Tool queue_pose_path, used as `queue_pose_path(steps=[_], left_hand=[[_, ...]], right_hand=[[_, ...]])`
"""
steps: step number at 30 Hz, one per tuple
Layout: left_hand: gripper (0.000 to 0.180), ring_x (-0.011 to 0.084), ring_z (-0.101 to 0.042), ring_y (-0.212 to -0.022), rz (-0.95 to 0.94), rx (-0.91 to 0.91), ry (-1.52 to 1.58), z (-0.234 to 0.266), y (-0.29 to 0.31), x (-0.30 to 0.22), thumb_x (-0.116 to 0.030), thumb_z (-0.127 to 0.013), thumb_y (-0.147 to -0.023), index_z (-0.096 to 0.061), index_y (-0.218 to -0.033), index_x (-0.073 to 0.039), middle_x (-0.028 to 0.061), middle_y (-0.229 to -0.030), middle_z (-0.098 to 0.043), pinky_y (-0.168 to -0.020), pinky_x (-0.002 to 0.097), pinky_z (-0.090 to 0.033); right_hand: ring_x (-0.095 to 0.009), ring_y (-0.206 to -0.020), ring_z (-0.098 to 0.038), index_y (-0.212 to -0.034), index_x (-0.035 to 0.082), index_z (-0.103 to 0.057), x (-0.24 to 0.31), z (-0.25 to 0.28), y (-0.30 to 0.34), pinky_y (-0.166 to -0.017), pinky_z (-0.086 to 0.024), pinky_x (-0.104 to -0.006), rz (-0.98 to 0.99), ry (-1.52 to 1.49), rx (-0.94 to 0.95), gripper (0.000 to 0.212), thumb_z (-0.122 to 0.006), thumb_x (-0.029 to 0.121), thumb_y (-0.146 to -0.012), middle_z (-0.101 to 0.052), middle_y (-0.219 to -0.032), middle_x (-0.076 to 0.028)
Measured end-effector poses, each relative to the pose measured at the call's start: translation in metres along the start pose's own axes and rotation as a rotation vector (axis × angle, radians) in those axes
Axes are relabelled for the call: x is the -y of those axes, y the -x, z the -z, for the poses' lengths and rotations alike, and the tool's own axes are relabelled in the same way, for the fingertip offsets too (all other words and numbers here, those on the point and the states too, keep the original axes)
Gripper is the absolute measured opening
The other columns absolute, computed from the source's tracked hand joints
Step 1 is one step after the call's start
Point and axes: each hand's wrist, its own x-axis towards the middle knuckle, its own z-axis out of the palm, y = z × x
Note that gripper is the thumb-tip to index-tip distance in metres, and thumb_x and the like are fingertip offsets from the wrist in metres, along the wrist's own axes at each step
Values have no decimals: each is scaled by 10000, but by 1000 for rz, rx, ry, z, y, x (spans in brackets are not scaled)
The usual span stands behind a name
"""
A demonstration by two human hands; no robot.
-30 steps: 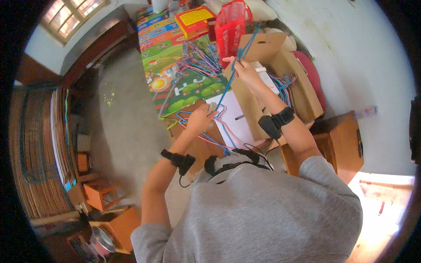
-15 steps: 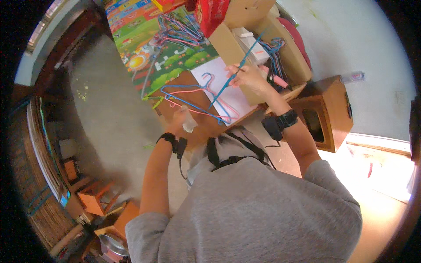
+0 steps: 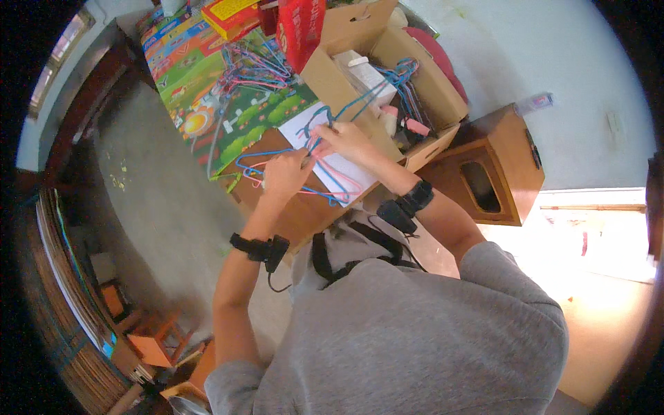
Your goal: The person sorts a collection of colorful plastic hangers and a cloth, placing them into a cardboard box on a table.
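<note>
My right hand (image 3: 342, 142) is closed on a blue clothes hanger (image 3: 361, 102), whose far end slants up toward the cardboard box. Beneath it, more clothes hangers, blue and pink (image 3: 337, 168), lie overlapped at the table's near edge. My left hand (image 3: 285, 173) rests over these, its fingers curled in at the hangers' necks, close to my right fingertips. The fingers hide the exact grip. Under the hooks is a white sheet (image 3: 289, 127).
An open cardboard box (image 3: 432, 153) at the right holds blue hangers, a white carton and pink-capped items. Tangled hangers (image 3: 257, 68) lie on a colourful printed mat (image 3: 200, 146). A red bag (image 3: 302, 31) stands behind. A wooden cabinet (image 3: 508, 166) is right of the table.
My right hand has come down and left with the blue hanger, to the hangers on the table. My left hand has moved up beside it; the pale thing seen at it before no longer shows.
</note>
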Motion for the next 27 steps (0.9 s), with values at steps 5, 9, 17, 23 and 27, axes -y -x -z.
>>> queue_pose_path(steps=[5,9,17,23,27], left_hand=[[239,250,-543,-586,-254,-301,-362,44,-37,0,-327,-594,-756,-553,-693,-100,74,-629,-522,-532,384,-431],[171,232,-541,-646,-475,-374,-426,82,-81,-20,-257,-630,-721,-559,-701,-102,53,-651,-511,-579,355,-429],[192,255,-553,-719,-600,-338,-266,25,-186,-130,-254,-646,-720,-569,-786,-91,57,-721,-552,-629,361,-439],[205,275,-556,-837,-323,-186,10,-39,-284,-183,-194,-596,-738,-564,-905,-78,93,-879,-549,-693,411,-456],[197,281,-573,-844,-535,121,-162,-110,-346,-208,-188,-576,-718,-593,-872,-67,100,-891,-566,-704,394,-472]], right_hand=[[-264,-700,-595,-833,-21,-580,39,62,38,-663,-471,-343,226,815,-104,326,-570,304,-816,-600,-772,-127],[-293,-828,-551,-957,11,-540,53,104,51,-744,-430,-370,684,952,-469,397,-608,351,-766,-569,-919,-150],[-152,-631,-563,-888,43,-632,37,207,43,-623,-441,-281,176,493,-298,359,-484,369,-858,-609,-698,-79],[-103,-675,-516,-852,14,-626,11,357,33,-643,-421,-244,183,374,-761,336,-480,316,-879,-590,-716,-47],[-73,-713,-484,-851,1,-621,-14,409,22,-675,-409,-229,1,291,-773,331,-490,303,-880,-575,-711,-38]])
